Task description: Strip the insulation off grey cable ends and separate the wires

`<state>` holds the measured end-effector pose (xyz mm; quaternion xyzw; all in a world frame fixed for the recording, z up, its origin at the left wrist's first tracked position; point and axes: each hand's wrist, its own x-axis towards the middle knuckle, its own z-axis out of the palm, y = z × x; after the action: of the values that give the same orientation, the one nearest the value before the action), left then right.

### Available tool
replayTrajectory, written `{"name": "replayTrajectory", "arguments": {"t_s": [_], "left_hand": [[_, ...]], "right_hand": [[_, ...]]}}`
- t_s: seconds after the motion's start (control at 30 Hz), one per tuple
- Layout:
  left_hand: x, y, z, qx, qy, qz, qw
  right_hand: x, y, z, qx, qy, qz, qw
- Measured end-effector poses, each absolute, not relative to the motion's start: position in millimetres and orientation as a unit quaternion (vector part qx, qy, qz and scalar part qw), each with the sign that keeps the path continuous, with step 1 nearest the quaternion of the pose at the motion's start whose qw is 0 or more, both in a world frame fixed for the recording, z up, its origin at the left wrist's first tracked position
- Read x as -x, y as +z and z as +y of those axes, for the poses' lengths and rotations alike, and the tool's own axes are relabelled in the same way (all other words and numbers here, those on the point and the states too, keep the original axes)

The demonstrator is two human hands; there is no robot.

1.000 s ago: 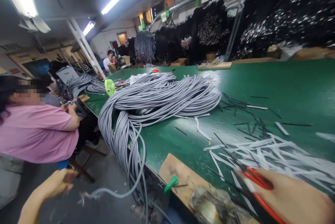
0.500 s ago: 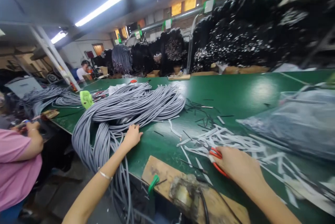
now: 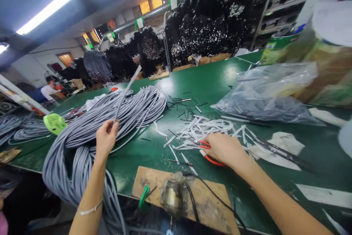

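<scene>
My left hand point(image 3: 106, 138) pinches one grey cable point(image 3: 127, 90) and lifts its end up out of a big bundle of grey cables point(image 3: 90, 125) that lies on the green table point(image 3: 220, 84) and hangs over its near edge. My right hand point(image 3: 224, 149) rests on the table and is closed on red-handled cutters point(image 3: 206, 152). Just beyond it lies a heap of white and grey stripped sheath pieces point(image 3: 209, 128), with short black offcuts point(image 3: 184, 105) farther back.
A wooden board point(image 3: 203, 200) with a metal fixture point(image 3: 172, 194) and a green clip point(image 3: 143, 195) sits at the near edge. A clear plastic bag point(image 3: 264, 95) lies at right. Black cable bundles point(image 3: 203, 26) hang behind. A green fan point(image 3: 55, 123) and a person point(image 3: 48, 90) are at left.
My left hand came up from below the table, reached the bundle and raised one cable from it. My right hand stayed on the cutters. The view swung right.
</scene>
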<state>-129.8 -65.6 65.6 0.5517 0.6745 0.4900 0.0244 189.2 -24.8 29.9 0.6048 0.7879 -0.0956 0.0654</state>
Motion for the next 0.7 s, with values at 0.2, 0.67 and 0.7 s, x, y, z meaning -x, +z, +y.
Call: {"name": "replayTrajectory", "arguments": {"t_s": [0.2,0.67,0.7], "left_hand": [[44,93,-34,-0.652,0.573,0.393,0.303],[-7,24,-22,-0.642,0.517,0.493,0.278],[-8,25,-23,-0.639,0.520,0.493,0.280]], "right_hand": [[-180,28,-31,-0.565,-0.081,0.821,0.025],[-154,-15,-34,-0.429,-0.211,0.833,-0.280],[-159,-5,-33,-0.441,-0.225,0.803,-0.332]]}}
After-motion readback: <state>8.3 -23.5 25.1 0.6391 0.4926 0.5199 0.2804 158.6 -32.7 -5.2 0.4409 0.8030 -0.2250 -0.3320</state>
